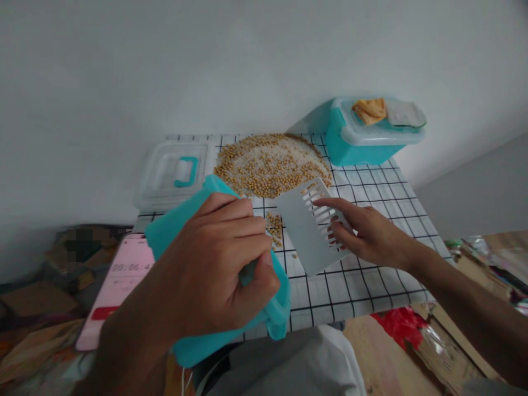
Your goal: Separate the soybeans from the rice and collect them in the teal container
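Observation:
My left hand [210,264] is closed around the rim of a teal plastic box [277,308], which is tilted at the table's near edge. My right hand [363,234] holds a white slotted scraper [305,234], fingers behind it, its lower edge on the checked tablecloth [363,275]. A pile of soybeans mixed with white grains [270,165] lies at the far middle of the table. A small cluster of beans [274,228] lies between the box and the scraper.
A clear lid with a teal handle [175,173] lies at the far left. A second teal box [363,137] with cloths on its lid stands at the far right by the wall. A pink phone [117,286] showing a timer lies left.

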`<state>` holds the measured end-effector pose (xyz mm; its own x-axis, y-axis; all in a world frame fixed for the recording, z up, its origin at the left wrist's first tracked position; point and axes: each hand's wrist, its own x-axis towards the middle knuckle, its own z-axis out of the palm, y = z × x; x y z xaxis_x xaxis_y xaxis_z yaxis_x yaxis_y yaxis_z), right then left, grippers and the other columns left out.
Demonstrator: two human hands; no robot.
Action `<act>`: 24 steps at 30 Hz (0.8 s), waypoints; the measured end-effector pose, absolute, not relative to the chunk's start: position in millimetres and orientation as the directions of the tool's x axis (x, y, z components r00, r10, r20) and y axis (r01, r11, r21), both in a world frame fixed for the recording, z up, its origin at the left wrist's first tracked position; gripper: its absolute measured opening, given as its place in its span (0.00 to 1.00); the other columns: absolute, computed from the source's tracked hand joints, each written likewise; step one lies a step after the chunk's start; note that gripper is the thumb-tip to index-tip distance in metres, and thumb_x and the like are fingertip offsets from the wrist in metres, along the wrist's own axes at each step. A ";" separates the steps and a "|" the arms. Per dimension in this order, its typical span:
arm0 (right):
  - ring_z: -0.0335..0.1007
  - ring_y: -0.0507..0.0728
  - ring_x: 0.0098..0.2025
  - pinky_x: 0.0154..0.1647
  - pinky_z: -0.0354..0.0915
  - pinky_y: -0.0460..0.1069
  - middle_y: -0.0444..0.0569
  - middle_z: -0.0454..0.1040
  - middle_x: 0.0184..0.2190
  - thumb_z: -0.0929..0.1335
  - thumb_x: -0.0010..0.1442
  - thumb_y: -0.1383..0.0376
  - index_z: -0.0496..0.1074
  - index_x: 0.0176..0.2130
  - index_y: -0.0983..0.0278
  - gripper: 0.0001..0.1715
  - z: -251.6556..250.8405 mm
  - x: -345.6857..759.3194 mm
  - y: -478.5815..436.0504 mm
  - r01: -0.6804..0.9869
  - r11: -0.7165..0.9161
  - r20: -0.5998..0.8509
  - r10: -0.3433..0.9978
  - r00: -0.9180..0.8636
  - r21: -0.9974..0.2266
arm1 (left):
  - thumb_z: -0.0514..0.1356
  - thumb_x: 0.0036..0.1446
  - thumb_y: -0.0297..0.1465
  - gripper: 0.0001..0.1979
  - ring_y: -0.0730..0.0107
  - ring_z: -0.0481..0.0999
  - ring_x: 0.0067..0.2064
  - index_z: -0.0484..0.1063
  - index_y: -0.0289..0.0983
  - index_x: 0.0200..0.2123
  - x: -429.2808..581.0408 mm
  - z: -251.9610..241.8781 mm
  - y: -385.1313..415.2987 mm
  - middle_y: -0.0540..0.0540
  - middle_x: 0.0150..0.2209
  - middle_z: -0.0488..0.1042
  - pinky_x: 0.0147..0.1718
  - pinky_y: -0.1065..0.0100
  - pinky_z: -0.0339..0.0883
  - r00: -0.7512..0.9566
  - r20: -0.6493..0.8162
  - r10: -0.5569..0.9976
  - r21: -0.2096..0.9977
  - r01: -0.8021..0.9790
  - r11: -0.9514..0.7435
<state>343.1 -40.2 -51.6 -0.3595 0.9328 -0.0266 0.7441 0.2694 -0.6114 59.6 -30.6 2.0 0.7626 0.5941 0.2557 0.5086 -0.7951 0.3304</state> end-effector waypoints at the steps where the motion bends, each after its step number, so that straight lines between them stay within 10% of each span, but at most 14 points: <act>1: 0.67 0.52 0.21 0.25 0.60 0.46 0.38 0.71 0.21 0.62 0.64 0.66 0.64 0.63 0.59 0.29 -51.6 341.9 -38.7 0.750 0.271 -0.025 0.934 -0.357 -0.603 | 0.54 0.56 0.24 0.12 0.66 0.58 0.31 0.59 0.38 0.22 59.7 2.1 -30.5 0.51 0.22 0.59 0.36 0.55 0.54 0.763 0.251 0.596 0.329 0.511 -0.794; 24: 0.70 0.55 0.26 0.28 0.67 0.49 0.43 0.75 0.28 0.64 0.64 0.67 0.37 0.73 0.60 0.48 -68.3 339.0 -28.9 0.568 0.173 -0.107 0.898 -0.426 -0.804 | 0.54 0.59 0.24 0.11 0.66 0.59 0.31 0.62 0.39 0.24 57.0 -1.5 -26.7 0.51 0.23 0.61 0.36 0.55 0.54 0.784 0.257 0.565 0.320 0.483 -0.815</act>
